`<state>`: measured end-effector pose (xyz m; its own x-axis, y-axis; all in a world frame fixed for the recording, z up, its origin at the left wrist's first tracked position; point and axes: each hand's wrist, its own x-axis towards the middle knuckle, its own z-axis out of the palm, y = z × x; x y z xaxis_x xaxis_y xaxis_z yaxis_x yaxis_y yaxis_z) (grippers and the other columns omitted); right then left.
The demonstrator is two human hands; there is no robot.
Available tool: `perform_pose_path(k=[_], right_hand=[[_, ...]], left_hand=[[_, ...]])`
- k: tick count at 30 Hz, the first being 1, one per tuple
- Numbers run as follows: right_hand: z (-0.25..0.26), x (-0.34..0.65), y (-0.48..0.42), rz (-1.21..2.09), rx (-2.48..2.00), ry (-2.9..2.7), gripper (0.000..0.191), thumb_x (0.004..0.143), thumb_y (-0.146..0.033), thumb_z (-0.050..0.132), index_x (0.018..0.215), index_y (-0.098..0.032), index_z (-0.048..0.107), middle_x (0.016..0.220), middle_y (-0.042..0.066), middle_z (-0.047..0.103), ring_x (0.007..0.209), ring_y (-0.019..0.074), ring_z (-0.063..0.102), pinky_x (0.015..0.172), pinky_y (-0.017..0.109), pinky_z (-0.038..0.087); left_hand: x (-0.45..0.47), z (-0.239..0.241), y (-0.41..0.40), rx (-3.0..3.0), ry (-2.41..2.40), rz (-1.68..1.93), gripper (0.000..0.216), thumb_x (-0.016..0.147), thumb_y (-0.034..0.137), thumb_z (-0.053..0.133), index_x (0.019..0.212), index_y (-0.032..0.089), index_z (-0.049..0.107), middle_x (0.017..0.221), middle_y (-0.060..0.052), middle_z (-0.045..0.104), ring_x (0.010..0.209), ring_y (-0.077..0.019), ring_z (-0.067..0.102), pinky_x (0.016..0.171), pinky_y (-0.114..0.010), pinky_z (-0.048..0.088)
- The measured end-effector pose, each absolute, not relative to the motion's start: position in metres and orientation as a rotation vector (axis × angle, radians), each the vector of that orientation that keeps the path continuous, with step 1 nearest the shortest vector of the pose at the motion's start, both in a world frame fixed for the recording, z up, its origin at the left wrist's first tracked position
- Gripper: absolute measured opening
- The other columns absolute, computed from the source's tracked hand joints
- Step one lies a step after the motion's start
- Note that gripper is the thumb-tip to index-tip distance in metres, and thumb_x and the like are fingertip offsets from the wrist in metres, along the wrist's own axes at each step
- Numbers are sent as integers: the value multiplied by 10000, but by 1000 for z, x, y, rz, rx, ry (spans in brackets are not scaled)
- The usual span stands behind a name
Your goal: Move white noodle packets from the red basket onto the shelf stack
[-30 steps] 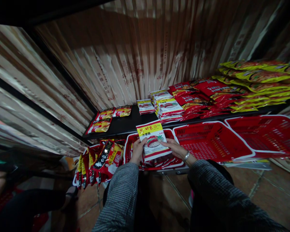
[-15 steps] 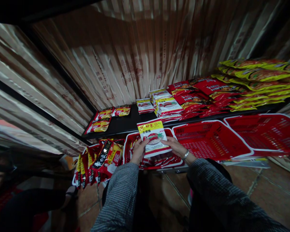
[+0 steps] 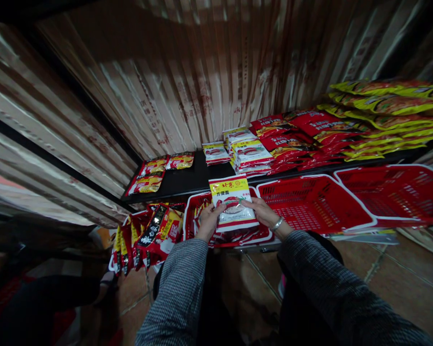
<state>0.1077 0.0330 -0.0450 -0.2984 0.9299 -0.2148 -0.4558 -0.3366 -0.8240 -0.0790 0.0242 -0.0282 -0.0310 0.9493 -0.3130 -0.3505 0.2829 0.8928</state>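
Note:
Between my two hands is a white, yellow and red packet of instant noodles [image 3: 234, 211], its printed front facing up. My left hand [image 3: 210, 220] pinches its left side, thumb on top. On the opposite side my right hand [image 3: 262, 212], with a metal bracelet at the wrist, grips it the same way. The fingers beneath the packet are hidden. Below it stands a red basket [image 3: 187, 222] with a white rim, holding more packets. Matching noodle packets [image 3: 251, 153] lie stacked on the black shelf [image 3: 187, 180] just beyond.
Red packets [image 3: 288, 144] and yellow packets [image 3: 393, 105] are piled along the shelf to the right. A few red-yellow packets [image 3: 147, 182] lie at its left end. Red baskets [image 3: 310, 206] line the front. A filled basket [image 3: 159, 235] is at left, near another person's leg [image 3: 46, 298].
The noodle packet has shifted very slightly right in the view, still in both hands. My view has tilted a little; the shelf goods are otherwise unchanged.

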Motion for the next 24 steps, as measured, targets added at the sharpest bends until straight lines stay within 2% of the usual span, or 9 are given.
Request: perform_pose_path(k=[7,14,20,24], right_hand=[[-44,114,39,1704,-907,-784,292,630,-335,794,861,-169,723,850,60,756,818,247,705,834,393,527],[-42,111,38,1735,-981,-753,279,661,-334,777,863,-148,731,824,65,758,716,218,704,764,363,554],[-42,103,43,1792,-954,-745,255,712,-326,744,892,-146,727,864,72,757,760,210,705,792,353,546],[-42,101,44,1831,-907,-826,307,659,-284,780,932,-156,723,902,67,754,769,212,701,813,367,532]], left_hand=[[-78,-32,19,765,1119,1060,532,437,356,880,892,128,723,844,-73,743,785,-213,682,837,-357,508],[-75,-39,7,783,1090,979,603,381,291,900,930,116,723,928,-95,745,897,-260,682,942,-406,476],[-79,-45,8,768,1094,1073,583,387,297,897,905,98,719,859,-106,748,884,-278,685,924,-431,487],[-82,-47,9,794,1134,1110,527,397,265,890,871,112,718,832,-96,748,874,-280,687,899,-433,501]])
